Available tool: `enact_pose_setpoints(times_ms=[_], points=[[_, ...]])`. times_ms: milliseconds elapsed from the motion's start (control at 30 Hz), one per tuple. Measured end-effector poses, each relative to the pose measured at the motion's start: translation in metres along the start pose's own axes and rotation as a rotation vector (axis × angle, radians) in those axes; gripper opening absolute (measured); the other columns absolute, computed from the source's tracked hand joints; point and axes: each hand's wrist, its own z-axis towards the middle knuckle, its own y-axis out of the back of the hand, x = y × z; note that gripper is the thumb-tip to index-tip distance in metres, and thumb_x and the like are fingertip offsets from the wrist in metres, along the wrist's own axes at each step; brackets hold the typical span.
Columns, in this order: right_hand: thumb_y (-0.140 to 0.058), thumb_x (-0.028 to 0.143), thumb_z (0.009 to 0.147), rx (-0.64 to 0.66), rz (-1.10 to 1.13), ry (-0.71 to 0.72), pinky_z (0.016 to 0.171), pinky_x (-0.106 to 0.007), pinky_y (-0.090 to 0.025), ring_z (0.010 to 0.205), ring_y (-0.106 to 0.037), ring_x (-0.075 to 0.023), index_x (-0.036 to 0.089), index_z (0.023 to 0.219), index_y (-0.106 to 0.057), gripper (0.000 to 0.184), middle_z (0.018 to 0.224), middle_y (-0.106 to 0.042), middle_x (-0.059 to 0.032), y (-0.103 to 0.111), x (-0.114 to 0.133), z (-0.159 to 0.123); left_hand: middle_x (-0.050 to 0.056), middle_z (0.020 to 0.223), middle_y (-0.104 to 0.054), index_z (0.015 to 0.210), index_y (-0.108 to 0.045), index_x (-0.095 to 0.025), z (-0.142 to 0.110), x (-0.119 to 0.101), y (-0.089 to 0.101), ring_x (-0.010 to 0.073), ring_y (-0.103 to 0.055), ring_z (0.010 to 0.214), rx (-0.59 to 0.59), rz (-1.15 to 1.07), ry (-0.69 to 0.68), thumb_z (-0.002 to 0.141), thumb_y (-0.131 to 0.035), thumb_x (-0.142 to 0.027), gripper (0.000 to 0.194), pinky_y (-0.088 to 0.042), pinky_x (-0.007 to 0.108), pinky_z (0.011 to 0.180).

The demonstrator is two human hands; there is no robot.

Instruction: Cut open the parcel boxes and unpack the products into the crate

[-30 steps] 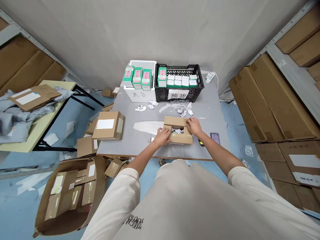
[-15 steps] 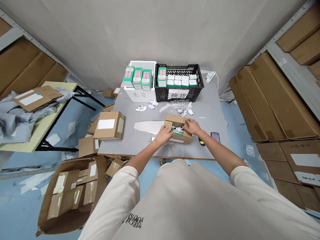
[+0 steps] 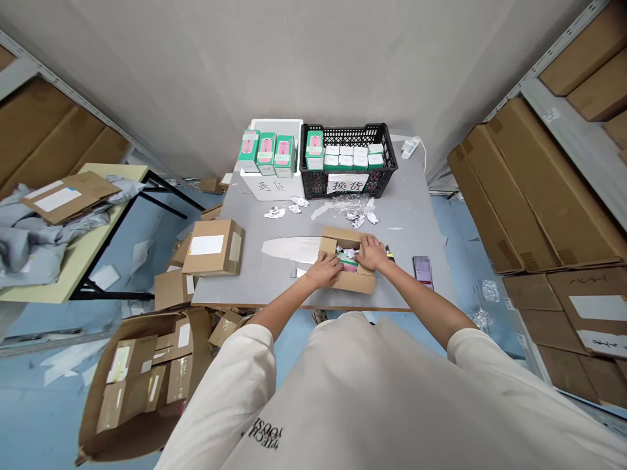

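A plain off-white wall (image 3: 294, 65) is rising behind the grey worktable (image 3: 245, 287), while 2 metal shelving units (image 3: 573, 147) are flanking the room, holding flat cardboard cartons (image 3: 553, 189). A pale yellow table (image 3: 130, 173) on black legs is standing left, above a blue floor (image 3: 44, 365) scattered with paper scraps.

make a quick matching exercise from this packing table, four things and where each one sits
Things
1. open cardboard box
2. black plastic crate
3. phone
4. labelled cardboard box

Places
a. far side of the grey table, holding green-and-white cartons
b. left side of the table
c. under the left hand and right hand
d. right of the hands, near the table's edge

Pairs: 1-c, 2-a, 3-d, 4-b
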Motion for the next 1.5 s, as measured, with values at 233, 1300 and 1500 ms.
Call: enact_pose_setpoints(times_ms=[233, 1300, 1500], points=[[-0.052, 0.052, 0.092, 0.024, 0.052, 0.026, 0.119, -0.051, -0.026, 0.153, -0.022, -0.0375, 0.011, 0.159, -0.03, 0.081, 0.166, -0.03, -0.0216, 0.002, -0.007, 0.0, 0.017, 0.153, -0.051, 0.148, -0.05, -0.022, -0.008, -0.006, 0.012, 0.0394, -0.026, 0.154, -0.059, 0.063, 0.086, 0.088, -0.069, -0.045, 0.067, -0.003, 0.067, 0.126], [-0.05, 0.038, 0.094, 0.132, -0.112, 0.194, 0.121, -0.055, -0.025, 0.154, -0.026, -0.0404, 0.005, 0.16, -0.032, 0.077, 0.168, -0.023, -0.0274, 0.016, -0.041, -0.053, 0.019, 0.174, 0.005, 0.167, -0.003, -0.02, 0.024, 0.043, -0.009, 0.0397, 0.002, 0.161, 0.105, 0.01, 0.288, 0.061, -0.082, -0.062, 0.139, -0.008, 0.061, 0.126], [-0.084, 0.064, 0.058, 0.227, -0.033, 0.164, 0.123, -0.054, -0.026, 0.157, -0.014, -0.0452, 0.015, 0.168, -0.013, 0.14, 0.173, -0.004, -0.0233, 0.012, -0.04, -0.043, 0.02, 0.174, -0.006, 0.167, -0.01, -0.018, 0.017, 0.039, -0.007, 0.0389, -0.006, 0.161, 0.036, 0.02, 0.302, 0.06, -0.083, -0.058, 0.136, -0.011, 0.06, 0.126]])
